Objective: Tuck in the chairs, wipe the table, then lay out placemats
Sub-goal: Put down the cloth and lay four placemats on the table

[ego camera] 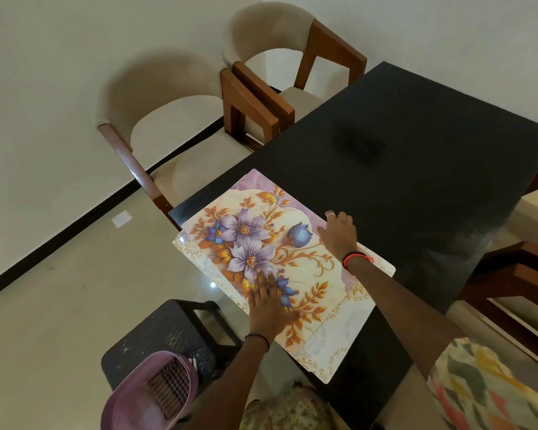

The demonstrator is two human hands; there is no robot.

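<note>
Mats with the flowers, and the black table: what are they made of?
Mats: probably thin plastic or laminated sheet. The printed surface looks smooth with a slight shine, and the part sticking out past the table edge stays flat instead of drooping.
Table: a black, matt top with faint speckles. It could be stone or laminate; the picture cannot settle which.

Table (416, 125): black.
Top placemat (305, 268): cream, lilac corners, purple and blue flowers, orange-gold leaves.
Lower placemat (339, 346): white marbling, gold leaf-print border.
Chairs (156, 97): beige upholstery, brown wood.
Stool (156, 336): black.
Basket (131, 398): lilac.
Fabric (479, 383): pink, yellow, grey-green patches.
</note>
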